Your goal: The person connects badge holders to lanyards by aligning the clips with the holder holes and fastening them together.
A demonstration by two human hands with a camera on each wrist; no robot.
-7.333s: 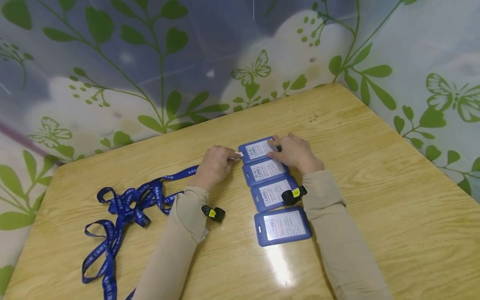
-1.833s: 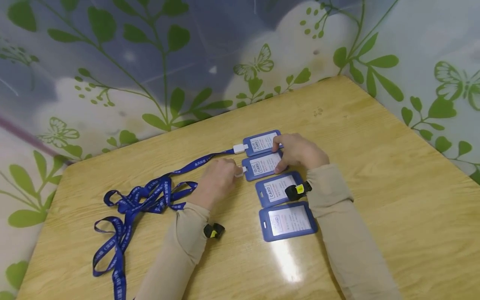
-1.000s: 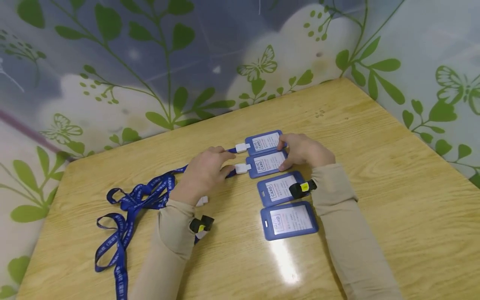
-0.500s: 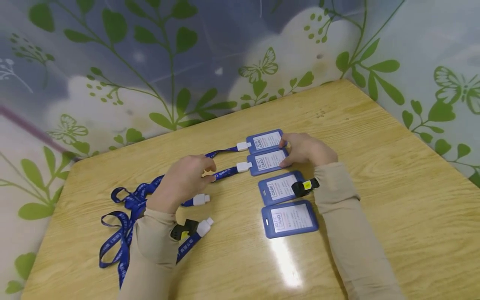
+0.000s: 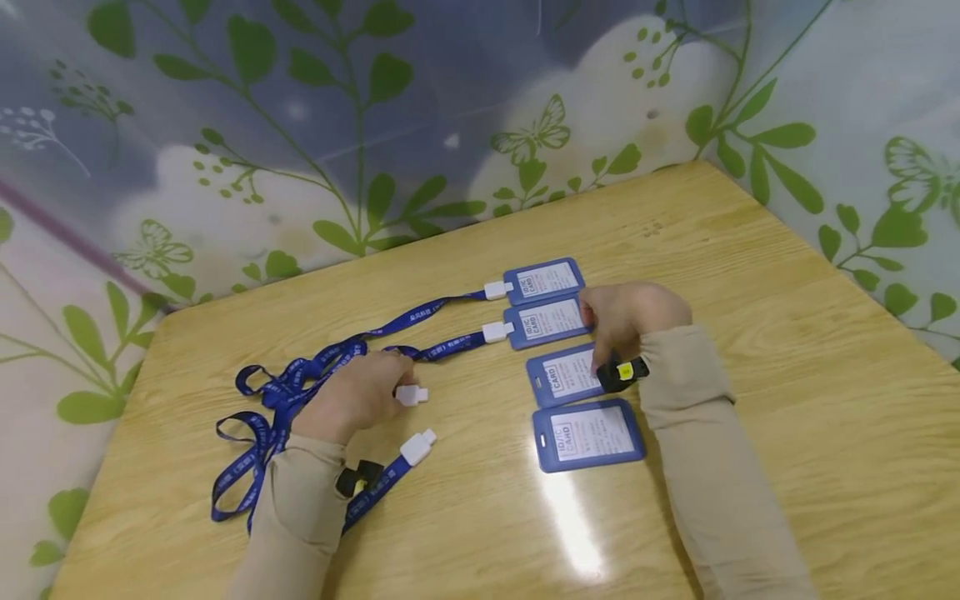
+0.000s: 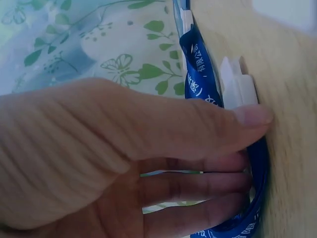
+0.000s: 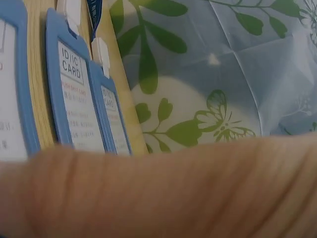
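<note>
My left hand [image 5: 362, 394] pinches the white clip [image 6: 241, 90] of a blue lanyard between thumb and fingers, low over the table; the strap hangs below it in the left wrist view. My right hand [image 5: 630, 312] reaches across the right ends of the middle badge holders, a fingertip at the second holder [image 5: 546, 322] and the thumb over the third holder [image 5: 558, 374]. Its fingers are mostly hidden in the right wrist view. The farthest holder [image 5: 542, 281] and the second are each joined to a lanyard by a white clip. The nearest holder [image 5: 538, 458] has a bare slot, like the third.
Another lanyard's white clip [image 5: 417, 448] lies near my left wrist. Tangled blue lanyard straps [image 5: 300, 375] spread over the left of the wooden table [image 5: 787, 400]. A leaf-patterned wall covering [image 5: 420, 108] rises behind the table's back edge.
The far two holders have been clipped to lanyards. My left hand has then left the second clip, moved left and nearer, and taken another clip. My right hand has shifted toward the third holder.
</note>
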